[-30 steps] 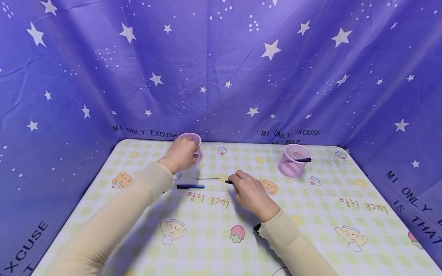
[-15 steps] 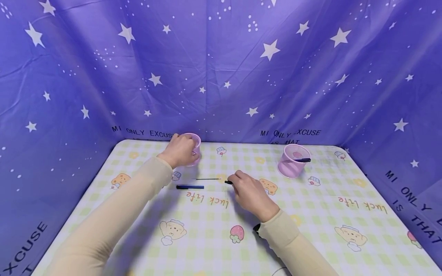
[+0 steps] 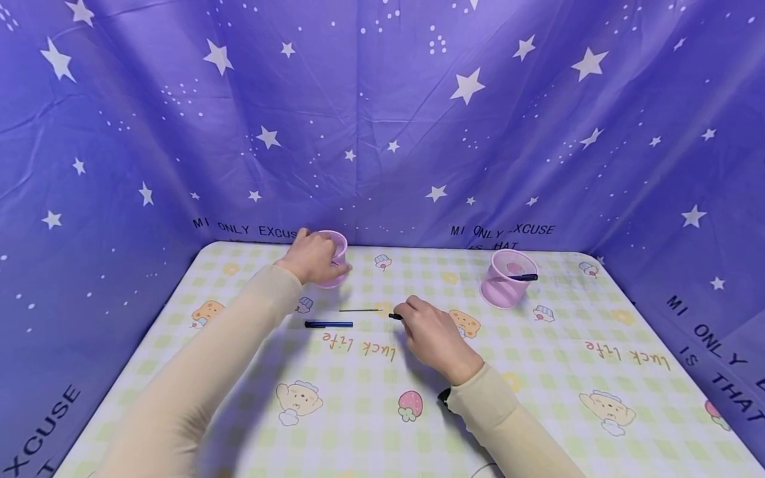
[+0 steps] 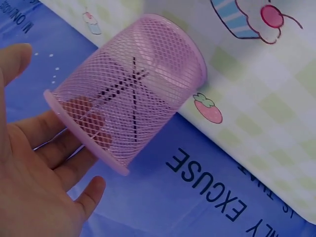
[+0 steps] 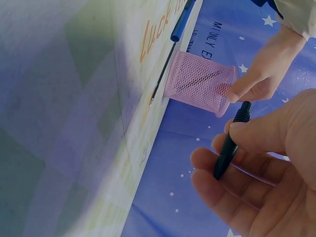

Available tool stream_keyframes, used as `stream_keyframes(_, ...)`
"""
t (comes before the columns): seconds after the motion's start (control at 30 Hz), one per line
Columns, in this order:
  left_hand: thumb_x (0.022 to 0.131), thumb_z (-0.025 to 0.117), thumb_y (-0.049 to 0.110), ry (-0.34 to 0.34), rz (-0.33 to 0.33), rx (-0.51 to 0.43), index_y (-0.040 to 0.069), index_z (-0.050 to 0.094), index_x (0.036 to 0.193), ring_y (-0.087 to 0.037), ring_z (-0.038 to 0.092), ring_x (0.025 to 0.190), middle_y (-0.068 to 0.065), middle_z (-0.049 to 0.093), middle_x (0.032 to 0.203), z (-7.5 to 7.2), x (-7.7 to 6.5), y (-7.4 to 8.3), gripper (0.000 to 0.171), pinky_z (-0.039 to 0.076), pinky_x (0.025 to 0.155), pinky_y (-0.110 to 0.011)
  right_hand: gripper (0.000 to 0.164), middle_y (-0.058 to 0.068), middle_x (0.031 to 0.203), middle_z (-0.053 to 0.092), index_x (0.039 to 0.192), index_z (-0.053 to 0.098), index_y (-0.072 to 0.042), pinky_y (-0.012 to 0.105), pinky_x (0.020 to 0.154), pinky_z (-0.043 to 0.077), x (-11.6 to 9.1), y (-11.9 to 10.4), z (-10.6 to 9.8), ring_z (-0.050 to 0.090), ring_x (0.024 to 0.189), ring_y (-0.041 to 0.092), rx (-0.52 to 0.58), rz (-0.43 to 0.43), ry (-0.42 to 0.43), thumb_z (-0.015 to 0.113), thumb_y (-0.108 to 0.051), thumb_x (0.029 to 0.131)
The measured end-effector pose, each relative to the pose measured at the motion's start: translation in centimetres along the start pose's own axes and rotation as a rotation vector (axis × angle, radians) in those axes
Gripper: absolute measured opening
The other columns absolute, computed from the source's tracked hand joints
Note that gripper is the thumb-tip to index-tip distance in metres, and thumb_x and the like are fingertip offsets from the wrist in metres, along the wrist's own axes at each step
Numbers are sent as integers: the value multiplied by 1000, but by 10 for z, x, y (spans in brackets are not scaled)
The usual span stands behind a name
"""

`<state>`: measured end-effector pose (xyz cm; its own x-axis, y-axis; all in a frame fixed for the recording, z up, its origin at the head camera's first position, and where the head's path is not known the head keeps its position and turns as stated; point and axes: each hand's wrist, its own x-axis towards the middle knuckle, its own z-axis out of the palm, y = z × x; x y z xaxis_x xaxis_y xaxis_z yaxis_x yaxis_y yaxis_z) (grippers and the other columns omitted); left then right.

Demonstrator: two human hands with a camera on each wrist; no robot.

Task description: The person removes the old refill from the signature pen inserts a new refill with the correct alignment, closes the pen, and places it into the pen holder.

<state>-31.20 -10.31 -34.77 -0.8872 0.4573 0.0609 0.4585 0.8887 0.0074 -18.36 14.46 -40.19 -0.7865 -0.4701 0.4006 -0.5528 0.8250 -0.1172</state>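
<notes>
My left hand (image 3: 312, 257) is at the mouth of the left pink mesh cup (image 4: 131, 89). Several of its fingers reach past the rim, seen through the mesh, loosely extended; whether they touch the cup I cannot tell. Thin dark shapes show through the mesh. In my right hand (image 5: 266, 163), a short black pen tip piece (image 5: 232, 140) with a ribbed end is pinched between thumb and fingers. Nearby on the table lie a blue pen barrel (image 3: 330, 324) and a thin pen refill (image 3: 360, 310), both left of the right hand.
A second pink mesh cup (image 3: 499, 292) stands at the back right, with a dark pen (image 3: 523, 277) leaning over its rim. The table has a checked cloth (image 3: 358, 425). A purple star-printed curtain (image 3: 382, 99) closes off the back and sides.
The fingers of my left hand have loosened and drawn back toward the left side of the cup's rim. My right hand stays in place with the pen tip piece.
</notes>
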Motion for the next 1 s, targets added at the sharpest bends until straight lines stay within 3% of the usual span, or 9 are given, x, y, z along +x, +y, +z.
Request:
stream_keyframes(0.2, 85, 55, 57, -16, -8, 22, 16, 61, 75, -27, 57, 102, -9, 64, 109, 3, 4, -2, 43, 30, 91, -47, 16, -3, 83, 55, 98, 66, -12, 30, 56, 47, 0, 0, 0, 54, 70, 13, -1, -2, 3, 64, -3, 85)
stream_keyframes(0.57, 86, 51, 60, -72, -61, 41, 13, 67, 92, -29, 53, 115, -11, 64, 117, 12, 10, -4, 50, 24, 101, -56, 17, -2, 83, 56, 99, 66, -11, 30, 56, 48, 0, -1, -1, 56, 70, 14, -4, -7, -2, 65, -3, 84)
stream_keyframes(1.0, 87, 54, 53, -78, -52, 86, 9, 69, 103, -32, 50, 120, -11, 64, 118, 14, 12, 1, 49, 16, 107, -60, 17, -1, 83, 56, 99, 66, -11, 32, 57, 48, -1, -2, -1, 58, 72, 16, -9, -5, -5, 65, -4, 84)
